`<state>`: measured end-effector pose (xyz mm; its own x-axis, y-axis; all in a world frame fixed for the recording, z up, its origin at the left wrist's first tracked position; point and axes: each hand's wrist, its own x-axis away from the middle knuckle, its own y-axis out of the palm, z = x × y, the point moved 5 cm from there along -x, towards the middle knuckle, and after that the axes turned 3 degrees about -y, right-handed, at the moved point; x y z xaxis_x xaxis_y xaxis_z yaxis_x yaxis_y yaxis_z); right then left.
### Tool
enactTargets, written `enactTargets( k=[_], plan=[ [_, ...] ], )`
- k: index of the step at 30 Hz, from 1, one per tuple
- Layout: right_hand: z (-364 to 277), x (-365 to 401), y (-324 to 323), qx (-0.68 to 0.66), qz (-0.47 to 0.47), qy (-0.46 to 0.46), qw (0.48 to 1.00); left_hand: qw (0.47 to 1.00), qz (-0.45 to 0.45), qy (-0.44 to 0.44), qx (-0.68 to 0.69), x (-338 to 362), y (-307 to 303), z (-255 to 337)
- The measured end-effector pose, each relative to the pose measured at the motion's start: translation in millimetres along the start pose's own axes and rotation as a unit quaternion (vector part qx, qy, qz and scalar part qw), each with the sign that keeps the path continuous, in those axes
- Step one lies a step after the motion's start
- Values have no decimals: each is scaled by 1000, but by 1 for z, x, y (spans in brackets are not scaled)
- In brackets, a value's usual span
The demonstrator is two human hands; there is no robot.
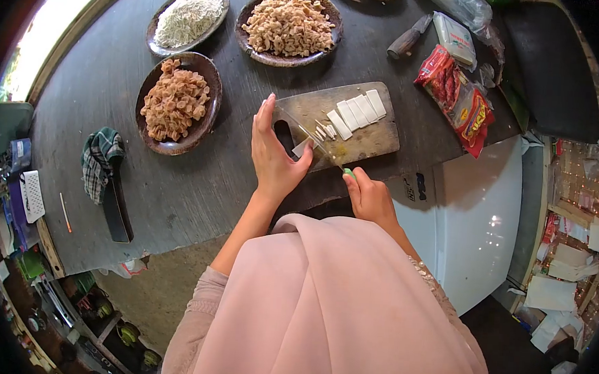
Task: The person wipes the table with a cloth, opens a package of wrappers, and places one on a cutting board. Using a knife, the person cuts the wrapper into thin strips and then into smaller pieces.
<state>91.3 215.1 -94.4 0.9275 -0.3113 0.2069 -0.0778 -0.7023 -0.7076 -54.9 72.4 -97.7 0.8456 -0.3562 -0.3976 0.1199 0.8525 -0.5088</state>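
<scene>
A wooden cutting board (367, 142) lies near the table's front edge. On it are several white rectangular slices (361, 111) in a row and a few thin white strips (325, 130). My right hand (370, 201) is closed round the green handle of a knife (330, 157), whose blade reaches over the board. At the board's left end, my left hand (279, 151) presses a white slice (302, 147) beside the blade with its thumb, the fingers stretched out past the board's edge.
Behind stand a bowl of brown pieces (289, 26) and a plate of white shreds (189, 18). Another brown bowl (174, 104) is at the left, near a checkered cloth (101, 161). A red packet (456, 97) and a white packet (454, 41) lie at the right.
</scene>
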Motion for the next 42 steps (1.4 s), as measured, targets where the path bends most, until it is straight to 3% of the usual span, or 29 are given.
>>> enactTargets(
  k=[8,29,42],
  plan=[
    [0,0,5,45,10,4,999,1000,-5,1,-3,0,1,0],
    [9,2,-2,-59,18,1,998,998,-13,-4,69,3,0,-7],
    [-2,2,2,-5,-9,6,1000,998,-10,-4,57,2,0,-4]
  ],
)
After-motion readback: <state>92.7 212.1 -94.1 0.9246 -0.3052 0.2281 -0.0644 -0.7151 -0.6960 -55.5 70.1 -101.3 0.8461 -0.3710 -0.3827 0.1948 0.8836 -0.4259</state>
